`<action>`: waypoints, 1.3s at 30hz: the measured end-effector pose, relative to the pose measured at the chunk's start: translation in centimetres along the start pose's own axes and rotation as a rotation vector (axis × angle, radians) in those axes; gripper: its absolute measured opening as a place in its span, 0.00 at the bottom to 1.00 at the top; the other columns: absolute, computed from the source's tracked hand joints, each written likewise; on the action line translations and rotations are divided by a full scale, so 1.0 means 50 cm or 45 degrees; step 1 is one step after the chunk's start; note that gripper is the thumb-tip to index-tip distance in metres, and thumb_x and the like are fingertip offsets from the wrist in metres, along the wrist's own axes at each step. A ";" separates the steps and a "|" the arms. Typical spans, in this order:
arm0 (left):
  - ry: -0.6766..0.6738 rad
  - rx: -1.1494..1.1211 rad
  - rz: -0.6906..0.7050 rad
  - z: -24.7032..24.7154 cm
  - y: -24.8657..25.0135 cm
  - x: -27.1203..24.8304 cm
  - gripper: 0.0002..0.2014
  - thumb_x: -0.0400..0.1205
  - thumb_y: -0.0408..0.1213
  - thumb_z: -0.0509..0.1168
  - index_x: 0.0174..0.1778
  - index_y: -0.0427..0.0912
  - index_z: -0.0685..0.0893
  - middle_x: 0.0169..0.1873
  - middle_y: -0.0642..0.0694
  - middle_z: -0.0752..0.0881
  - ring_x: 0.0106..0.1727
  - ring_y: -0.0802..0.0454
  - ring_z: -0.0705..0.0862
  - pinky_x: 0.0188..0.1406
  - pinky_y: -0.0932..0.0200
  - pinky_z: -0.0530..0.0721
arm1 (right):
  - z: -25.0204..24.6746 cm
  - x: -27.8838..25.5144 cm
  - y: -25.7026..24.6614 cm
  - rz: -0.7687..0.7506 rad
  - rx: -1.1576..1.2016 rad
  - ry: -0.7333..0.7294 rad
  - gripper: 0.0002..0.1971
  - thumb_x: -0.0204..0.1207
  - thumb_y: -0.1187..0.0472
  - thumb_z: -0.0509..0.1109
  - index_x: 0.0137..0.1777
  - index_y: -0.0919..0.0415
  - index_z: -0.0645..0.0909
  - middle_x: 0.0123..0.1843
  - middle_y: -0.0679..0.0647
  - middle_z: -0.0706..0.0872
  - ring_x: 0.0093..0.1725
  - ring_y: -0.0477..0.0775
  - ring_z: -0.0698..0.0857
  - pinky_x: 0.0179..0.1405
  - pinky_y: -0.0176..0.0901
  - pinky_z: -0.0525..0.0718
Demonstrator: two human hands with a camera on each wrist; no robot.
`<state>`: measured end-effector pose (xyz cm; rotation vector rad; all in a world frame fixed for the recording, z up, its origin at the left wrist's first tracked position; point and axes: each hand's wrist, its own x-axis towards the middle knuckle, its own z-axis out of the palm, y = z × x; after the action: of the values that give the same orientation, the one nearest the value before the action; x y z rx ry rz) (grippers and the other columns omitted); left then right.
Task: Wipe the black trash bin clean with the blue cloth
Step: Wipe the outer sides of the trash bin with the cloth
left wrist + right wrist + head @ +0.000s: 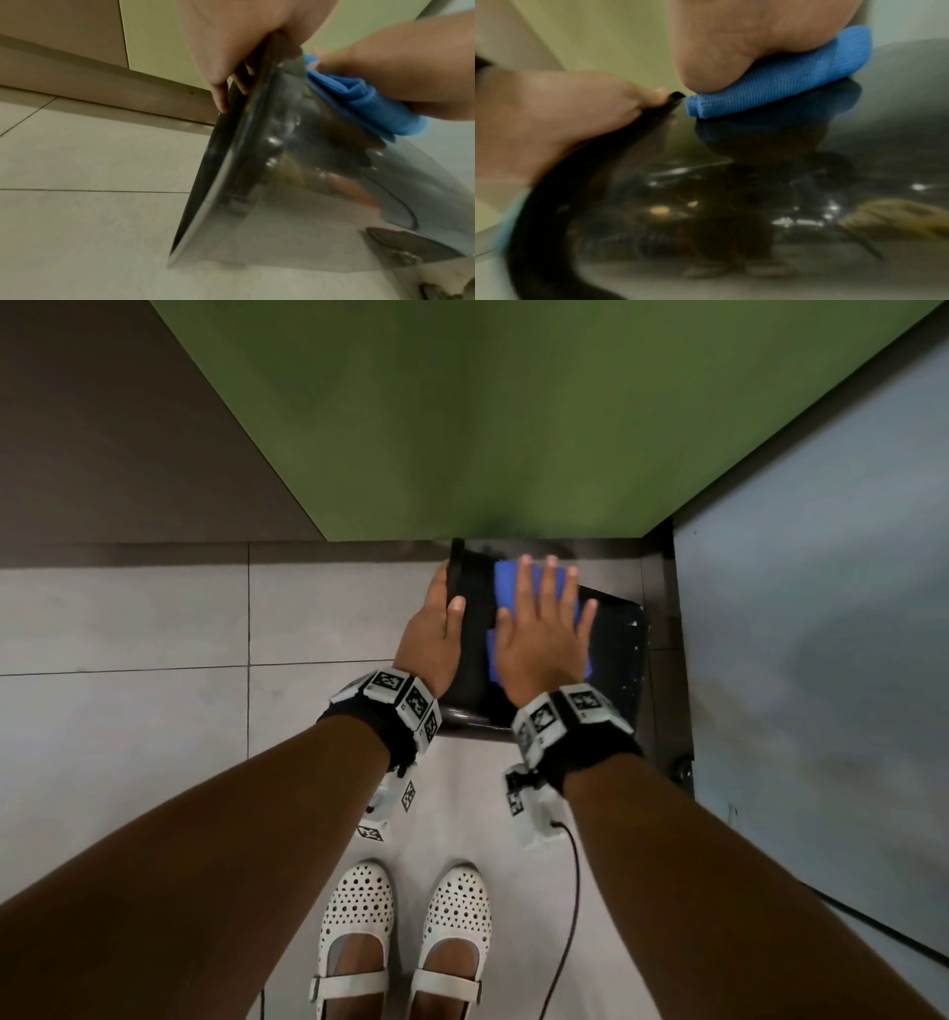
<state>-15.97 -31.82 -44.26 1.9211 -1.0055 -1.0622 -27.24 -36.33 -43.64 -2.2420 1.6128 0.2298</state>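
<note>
Our right hand [542,634] lies with fingers [525,577] spread flat on the blue cloth [508,580], pressed to the black trash bin [616,649] at frame centre; our left hand [431,629] grips its rim, above tiled floor [154,711].

Glossy mirror-like trash bin [321,182], ribbed woven blue cloth [782,85], matt floor tiles [128,711]

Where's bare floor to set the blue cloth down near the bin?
Bare tiles lie left of the trash bin, up to the brown baseboard. It is crowded right of the bin against the grey panel, and near the shoes, where a cable trails.
</note>
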 end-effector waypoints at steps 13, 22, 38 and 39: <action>0.032 0.543 0.060 0.006 0.011 0.008 0.29 0.84 0.28 0.45 0.81 0.45 0.46 0.83 0.50 0.47 0.84 0.52 0.45 0.81 0.37 0.44 | 0.056 -0.128 -0.028 -0.007 -0.031 0.013 0.29 0.79 0.51 0.44 0.80 0.56 0.59 0.81 0.61 0.62 0.80 0.66 0.59 0.74 0.64 0.53; 0.124 0.496 0.068 0.010 0.005 0.000 0.27 0.85 0.32 0.45 0.81 0.44 0.49 0.83 0.48 0.53 0.83 0.49 0.51 0.80 0.36 0.56 | 0.021 -0.036 0.110 0.263 0.034 0.081 0.29 0.84 0.43 0.43 0.82 0.49 0.44 0.85 0.57 0.45 0.83 0.63 0.43 0.79 0.63 0.43; 0.123 0.428 0.009 0.009 0.018 -0.003 0.28 0.85 0.31 0.46 0.81 0.47 0.47 0.83 0.52 0.52 0.82 0.55 0.56 0.80 0.38 0.53 | 0.021 -0.039 0.152 0.180 0.377 0.456 0.25 0.78 0.69 0.64 0.75 0.59 0.70 0.75 0.71 0.68 0.73 0.72 0.69 0.73 0.63 0.70; 0.131 0.417 0.002 0.010 0.018 -0.002 0.28 0.85 0.31 0.46 0.81 0.48 0.47 0.83 0.52 0.52 0.82 0.55 0.56 0.80 0.37 0.53 | 0.023 -0.036 0.160 0.314 0.378 0.473 0.24 0.81 0.64 0.61 0.77 0.58 0.66 0.78 0.71 0.63 0.76 0.71 0.66 0.76 0.59 0.66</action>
<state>-16.69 -32.25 -43.68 2.2097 -1.1793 -0.8261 -35.26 -36.51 -45.67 -1.9366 1.9628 -0.3644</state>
